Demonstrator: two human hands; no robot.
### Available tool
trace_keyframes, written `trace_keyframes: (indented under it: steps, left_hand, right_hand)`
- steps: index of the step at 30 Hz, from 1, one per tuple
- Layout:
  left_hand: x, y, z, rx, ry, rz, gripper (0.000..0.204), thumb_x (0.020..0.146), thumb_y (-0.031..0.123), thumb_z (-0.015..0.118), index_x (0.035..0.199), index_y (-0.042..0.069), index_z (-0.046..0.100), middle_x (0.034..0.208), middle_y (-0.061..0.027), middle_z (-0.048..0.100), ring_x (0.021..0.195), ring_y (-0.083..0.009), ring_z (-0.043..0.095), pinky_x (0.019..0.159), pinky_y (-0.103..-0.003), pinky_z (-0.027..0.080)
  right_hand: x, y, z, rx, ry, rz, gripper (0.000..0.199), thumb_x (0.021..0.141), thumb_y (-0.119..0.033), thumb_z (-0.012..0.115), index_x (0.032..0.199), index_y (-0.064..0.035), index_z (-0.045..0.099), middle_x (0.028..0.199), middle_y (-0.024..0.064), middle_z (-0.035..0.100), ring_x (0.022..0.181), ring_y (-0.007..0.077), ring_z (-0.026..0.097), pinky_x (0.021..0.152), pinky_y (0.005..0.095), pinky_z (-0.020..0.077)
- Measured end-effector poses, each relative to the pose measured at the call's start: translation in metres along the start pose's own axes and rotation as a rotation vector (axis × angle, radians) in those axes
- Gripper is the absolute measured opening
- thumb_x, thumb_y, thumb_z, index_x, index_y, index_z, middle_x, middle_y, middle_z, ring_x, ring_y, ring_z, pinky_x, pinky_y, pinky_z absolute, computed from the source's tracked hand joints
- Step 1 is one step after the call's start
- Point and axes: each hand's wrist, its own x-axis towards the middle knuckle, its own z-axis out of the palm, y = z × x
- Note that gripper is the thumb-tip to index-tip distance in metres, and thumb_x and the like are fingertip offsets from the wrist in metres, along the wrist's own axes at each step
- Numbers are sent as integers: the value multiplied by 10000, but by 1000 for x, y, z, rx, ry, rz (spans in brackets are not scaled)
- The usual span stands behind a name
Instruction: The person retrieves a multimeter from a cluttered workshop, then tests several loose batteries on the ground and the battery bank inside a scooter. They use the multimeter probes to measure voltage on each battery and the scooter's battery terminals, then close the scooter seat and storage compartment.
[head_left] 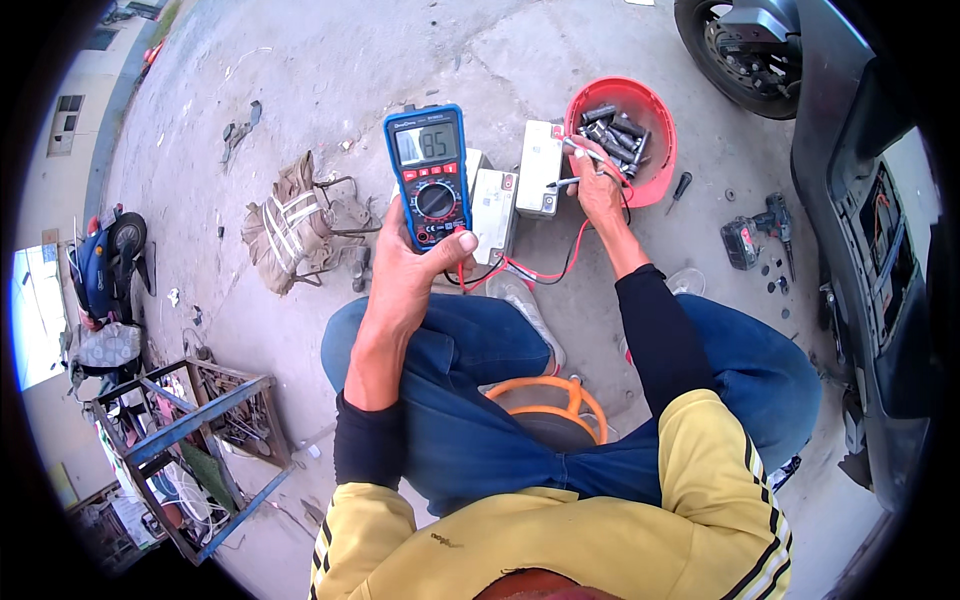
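My left hand [398,262] is closed round a blue-framed digital multimeter [437,172], held upright with its lit screen facing me. Red and black test leads [565,268] run from its lower end to the right. My right hand [598,192] grips the test probes [562,183], the dark one's tip on top of a pale grey block battery [539,150]; whether the red one touches a terminal I cannot tell. Left of it stands a second battery [492,210], and a third pale block is partly hidden behind the multimeter. Just beyond my right hand sits a red helmet-like bowl [660,180] of dark cylindrical pieces [620,135].
A screwdriver [681,187] and a cordless drill [772,232] lie on the concrete, right. A scooter body [850,200] lines the right side. Strapped brown cloth bundle [295,222] and blue metal frame [200,425] stand left. An orange-rimmed stool [597,415] is between my legs.
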Motion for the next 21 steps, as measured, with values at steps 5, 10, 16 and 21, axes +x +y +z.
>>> trace_keyframes:
  steps: [5,10,16,21]
  left_hand:
    - [-11,-1,-24,-153,131,89,546,852,76,858,1295,23,543,990,-76,678,765,-180,705,681,-333,616]
    - [-14,-2,-36,-165,116,66,532,856,91,857,1280,16,544,981,-77,676,737,-177,695,663,-334,605]
    - [-20,-2,-51,-260,112,94,490,854,103,850,1241,0,568,959,-81,679,730,-169,702,640,-315,615]
    - [-26,-3,-48,-243,72,84,496,861,134,849,1245,1,566,951,-79,677,720,-168,699,639,-314,604]
  right_hand:
    - [-19,-30,23,71,-143,-35,312,1107,-237,565,1369,-105,674,1172,24,757,667,44,585,545,214,466]
    - [-28,-36,39,-31,-227,18,309,1099,-263,588,1347,-105,685,1177,19,761,704,40,586,574,226,494]
    - [-93,-15,60,65,-127,35,292,1083,-179,605,1341,-62,672,1147,77,767,613,46,575,547,215,482]
    - [-122,6,64,-1,-112,-3,274,1077,-162,604,1317,-68,699,1154,66,753,643,45,570,559,225,499]
